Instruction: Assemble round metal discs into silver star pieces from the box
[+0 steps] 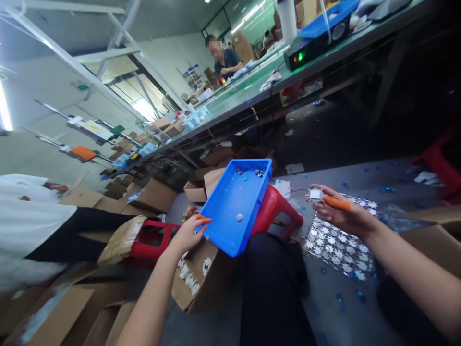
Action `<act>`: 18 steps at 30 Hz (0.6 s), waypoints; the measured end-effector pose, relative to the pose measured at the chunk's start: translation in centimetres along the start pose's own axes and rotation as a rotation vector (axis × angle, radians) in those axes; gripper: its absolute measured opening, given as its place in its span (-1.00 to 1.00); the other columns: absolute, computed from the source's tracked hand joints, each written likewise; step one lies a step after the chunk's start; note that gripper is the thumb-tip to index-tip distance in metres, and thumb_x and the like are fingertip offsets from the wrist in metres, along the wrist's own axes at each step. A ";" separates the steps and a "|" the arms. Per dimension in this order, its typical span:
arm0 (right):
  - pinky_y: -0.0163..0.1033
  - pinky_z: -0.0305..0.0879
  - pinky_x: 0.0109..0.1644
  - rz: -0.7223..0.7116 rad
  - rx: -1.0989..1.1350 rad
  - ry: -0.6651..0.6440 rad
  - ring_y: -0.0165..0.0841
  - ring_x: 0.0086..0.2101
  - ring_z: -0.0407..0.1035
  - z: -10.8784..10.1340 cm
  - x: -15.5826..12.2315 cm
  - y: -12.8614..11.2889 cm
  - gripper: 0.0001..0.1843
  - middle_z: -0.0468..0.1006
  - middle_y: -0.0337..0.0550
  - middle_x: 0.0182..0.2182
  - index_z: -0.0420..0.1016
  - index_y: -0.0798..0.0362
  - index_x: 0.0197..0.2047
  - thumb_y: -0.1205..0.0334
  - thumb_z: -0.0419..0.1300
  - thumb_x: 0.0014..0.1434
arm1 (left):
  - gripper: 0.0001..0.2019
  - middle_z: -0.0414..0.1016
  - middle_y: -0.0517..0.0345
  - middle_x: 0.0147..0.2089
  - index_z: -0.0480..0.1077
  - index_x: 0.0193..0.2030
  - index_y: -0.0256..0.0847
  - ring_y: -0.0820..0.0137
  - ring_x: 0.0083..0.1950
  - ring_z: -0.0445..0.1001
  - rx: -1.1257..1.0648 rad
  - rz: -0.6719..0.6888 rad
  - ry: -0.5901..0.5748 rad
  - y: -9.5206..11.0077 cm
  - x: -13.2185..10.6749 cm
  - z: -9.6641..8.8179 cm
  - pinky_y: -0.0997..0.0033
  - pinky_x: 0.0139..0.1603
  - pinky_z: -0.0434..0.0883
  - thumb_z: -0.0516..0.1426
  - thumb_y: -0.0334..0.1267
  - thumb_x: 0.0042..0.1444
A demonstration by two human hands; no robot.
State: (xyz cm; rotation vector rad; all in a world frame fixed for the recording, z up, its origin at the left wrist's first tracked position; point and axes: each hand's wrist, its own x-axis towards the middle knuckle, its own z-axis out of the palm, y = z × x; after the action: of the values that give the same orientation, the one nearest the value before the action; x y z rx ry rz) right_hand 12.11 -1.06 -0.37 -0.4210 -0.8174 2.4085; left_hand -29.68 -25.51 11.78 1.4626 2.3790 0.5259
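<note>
My right hand (336,211), with an orange cover on one finger, pinches a small white part (316,194) that has short prongs around it and a thin red wire trailing left. My left hand (190,231) also wears an orange finger cover and grips the near left edge of a blue plastic tray (226,206). The tray lies tilted across a red stool (275,209). Inside it are a round silvery piece (239,217) near the middle and several small metal pieces (258,172) at its far end.
Below my left hand, a cardboard box (201,276) holds white parts. Under my right hand, a sheet of silvery patterned material (342,240) lies on the floor among blue scraps. A long green workbench (230,98) runs behind, with a person (228,60) at it. Another person (39,216) is at left.
</note>
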 end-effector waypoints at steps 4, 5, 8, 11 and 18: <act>-0.27 0.19 -0.40 0.018 -0.074 -0.013 -0.41 -0.48 0.20 0.2 0.2 0.7 -0.36 0.32 -0.26 -0.46 0.34 -0.12 0.23 0.07 0.37 0.10 | -0.74 0.51 0.00 -0.08 0.63 -0.23 -0.07 0.05 0.06 0.44 -0.065 -0.155 -0.010 -2.4 -2.2 -1.4 0.17 0.30 0.28 0.33 -0.15 -0.13; -0.27 0.20 -0.39 0.026 -0.088 -0.018 -0.41 -0.48 0.20 0.3 0.2 0.8 -0.33 0.32 -0.27 -0.47 0.33 -0.12 0.24 0.06 0.38 0.09 | -0.73 0.50 0.00 -0.09 0.63 -0.23 -0.07 0.05 0.05 0.44 -0.095 -0.205 0.019 -3.0 -2.7 -1.2 0.19 0.29 0.29 0.34 -0.16 -0.15; -0.27 0.21 -0.36 0.038 -0.095 -0.027 -0.41 -0.46 0.24 0.4 0.2 1.2 -0.29 0.36 -0.26 -0.44 0.33 -0.13 0.24 0.08 0.42 0.04 | -0.70 0.50 0.02 -0.15 0.60 -0.20 -0.13 0.11 -0.04 0.48 -0.178 -0.354 0.155 -4.6 -4.2 0.3 0.26 0.08 0.42 0.34 -0.12 -0.11; -0.28 0.21 -0.36 0.046 -0.077 -0.027 -0.42 -0.45 0.24 0.4 0.2 1.3 -0.30 0.39 -0.24 -0.41 0.33 -0.13 0.24 0.12 0.42 0.04 | -0.68 0.51 0.02 -0.30 0.55 -0.20 -0.25 0.23 -0.30 0.50 -0.338 -0.555 0.244 -5.6 -5.8 2.9 0.37 -0.32 0.43 0.30 -0.06 0.00; -0.29 0.19 -0.40 0.019 -0.075 -0.027 -0.41 -0.47 0.20 0.6 0.1 1.2 -0.34 0.29 -0.29 -0.48 0.34 -0.10 0.23 0.10 0.39 0.08 | -0.77 0.56 -0.01 -0.18 0.47 -0.10 -0.25 0.38 -0.33 0.55 -0.916 -0.762 0.216 -5.3 -7.1 7.3 0.53 -0.43 0.41 0.29 -0.26 0.10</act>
State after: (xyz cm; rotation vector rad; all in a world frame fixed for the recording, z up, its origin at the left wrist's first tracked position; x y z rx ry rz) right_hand 11.28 -2.09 -0.72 -0.4274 -0.9217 2.4115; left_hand -27.60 -33.01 3.35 0.1027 2.0969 1.3253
